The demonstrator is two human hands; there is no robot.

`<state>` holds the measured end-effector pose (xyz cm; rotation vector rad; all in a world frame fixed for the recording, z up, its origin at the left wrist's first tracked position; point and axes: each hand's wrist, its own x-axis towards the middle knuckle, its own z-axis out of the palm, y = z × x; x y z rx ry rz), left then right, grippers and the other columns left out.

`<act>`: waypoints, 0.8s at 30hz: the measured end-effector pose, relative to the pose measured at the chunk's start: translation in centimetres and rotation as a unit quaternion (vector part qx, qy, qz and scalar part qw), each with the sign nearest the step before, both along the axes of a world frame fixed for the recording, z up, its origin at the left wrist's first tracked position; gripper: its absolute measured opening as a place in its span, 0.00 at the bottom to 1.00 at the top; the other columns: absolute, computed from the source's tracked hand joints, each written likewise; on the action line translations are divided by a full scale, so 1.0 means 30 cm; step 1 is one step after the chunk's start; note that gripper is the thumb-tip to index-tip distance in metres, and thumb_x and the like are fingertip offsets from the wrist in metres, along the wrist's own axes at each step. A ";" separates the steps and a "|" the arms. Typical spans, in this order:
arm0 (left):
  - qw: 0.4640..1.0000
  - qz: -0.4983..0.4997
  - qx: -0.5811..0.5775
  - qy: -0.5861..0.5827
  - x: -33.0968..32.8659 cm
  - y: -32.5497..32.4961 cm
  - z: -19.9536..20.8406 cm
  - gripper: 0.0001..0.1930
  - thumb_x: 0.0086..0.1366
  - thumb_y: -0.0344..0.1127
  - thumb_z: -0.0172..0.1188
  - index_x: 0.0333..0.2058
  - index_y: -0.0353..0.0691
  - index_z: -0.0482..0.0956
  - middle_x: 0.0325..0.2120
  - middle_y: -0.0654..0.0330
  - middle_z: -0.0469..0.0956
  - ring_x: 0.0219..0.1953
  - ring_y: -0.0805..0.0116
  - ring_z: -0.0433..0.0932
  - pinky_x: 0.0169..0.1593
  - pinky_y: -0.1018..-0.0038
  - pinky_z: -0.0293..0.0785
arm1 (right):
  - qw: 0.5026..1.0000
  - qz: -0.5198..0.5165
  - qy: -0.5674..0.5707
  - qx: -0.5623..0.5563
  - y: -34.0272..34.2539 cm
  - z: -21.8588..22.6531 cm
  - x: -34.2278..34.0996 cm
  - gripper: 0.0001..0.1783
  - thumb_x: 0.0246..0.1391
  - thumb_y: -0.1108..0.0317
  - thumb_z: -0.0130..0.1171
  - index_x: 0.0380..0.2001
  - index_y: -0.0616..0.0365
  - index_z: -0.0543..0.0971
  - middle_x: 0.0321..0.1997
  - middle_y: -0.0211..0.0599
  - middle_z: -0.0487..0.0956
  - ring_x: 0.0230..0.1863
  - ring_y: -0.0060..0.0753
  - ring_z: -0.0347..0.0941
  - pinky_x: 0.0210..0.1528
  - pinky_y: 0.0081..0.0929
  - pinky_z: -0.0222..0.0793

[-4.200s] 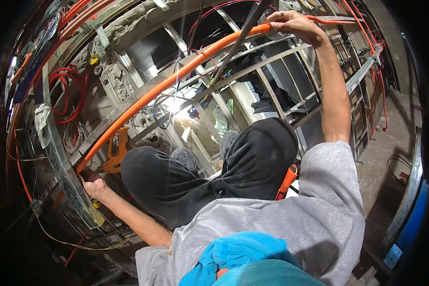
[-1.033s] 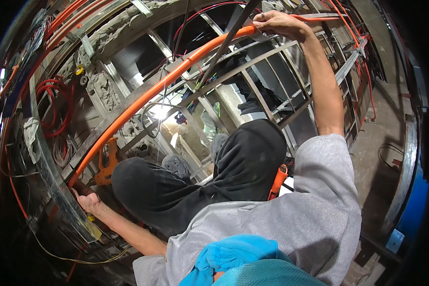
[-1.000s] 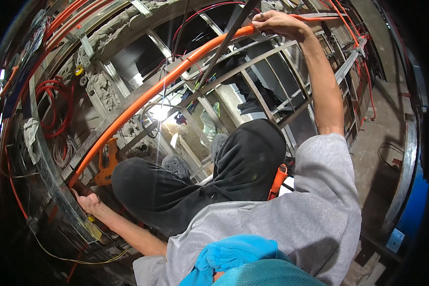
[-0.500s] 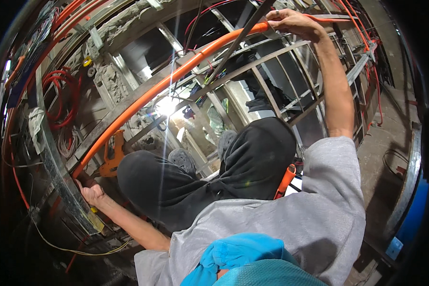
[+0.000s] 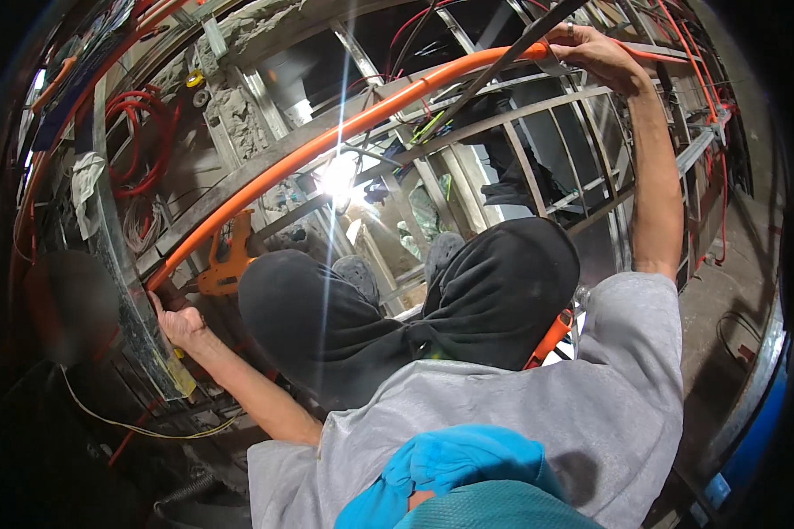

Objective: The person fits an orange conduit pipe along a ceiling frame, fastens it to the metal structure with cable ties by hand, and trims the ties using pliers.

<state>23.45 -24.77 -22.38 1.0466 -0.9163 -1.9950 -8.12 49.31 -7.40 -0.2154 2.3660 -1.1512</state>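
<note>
A long orange conduit pipe arcs across the metal framing, from the lower left to the upper right. My left hand grips its lower end, with the thumb lying along the pipe. At the upper right, my right hand has its fingers closed around the other end, my arm stretched far forward. Beside the pipe's lower part lies an orange power tool, partly covered by my left knee.
Metal studs form a frame below the pipe. A dark bar crosses the pipe near my right hand. A bright lamp glares in the middle. Red cable coils hang at left, above a blurred dark shape.
The whole view has shifted, so the scene sits further right. Both hands stay on the conduit pipe. A blurred dark shape has come in at the left.
</note>
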 end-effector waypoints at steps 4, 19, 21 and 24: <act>0.998 0.016 0.034 0.054 -0.035 0.043 0.031 0.18 0.74 0.29 0.53 0.60 0.28 0.73 0.60 0.53 0.77 0.56 0.64 0.78 0.69 0.70 0.67 | 1.000 -0.014 0.007 -0.009 0.010 -0.002 -0.003 0.16 0.65 0.64 0.62 0.53 0.56 0.80 0.32 0.16 0.72 0.28 0.10 0.60 0.32 0.12 0.57; 0.988 -0.035 -0.015 0.148 -0.005 -0.002 -0.028 0.17 0.66 0.31 0.67 0.52 0.32 0.78 0.50 0.51 0.82 0.53 0.57 0.80 0.62 0.63 0.77 | 0.996 -0.012 -0.053 0.065 0.012 0.019 -0.043 0.18 0.66 0.59 0.62 0.53 0.56 0.80 0.36 0.19 0.74 0.33 0.12 0.62 0.36 0.16 0.60; 0.987 -0.021 0.026 0.157 -0.023 0.040 0.005 0.16 0.68 0.27 0.62 0.53 0.31 0.77 0.50 0.49 0.81 0.53 0.55 0.80 0.63 0.61 0.78 | 0.996 -0.028 -0.041 0.074 0.009 0.038 -0.012 0.19 0.65 0.60 0.62 0.55 0.57 0.79 0.39 0.20 0.76 0.35 0.12 0.65 0.37 0.15 0.61; 0.984 0.011 0.063 0.167 -0.030 0.041 0.004 0.14 0.70 0.24 0.58 0.53 0.29 0.77 0.51 0.46 0.80 0.52 0.52 0.80 0.64 0.60 0.79 | 0.996 -0.024 -0.057 0.061 -0.005 0.057 -0.006 0.15 0.67 0.63 0.60 0.52 0.57 0.80 0.37 0.18 0.76 0.31 0.10 0.61 0.34 0.13 0.57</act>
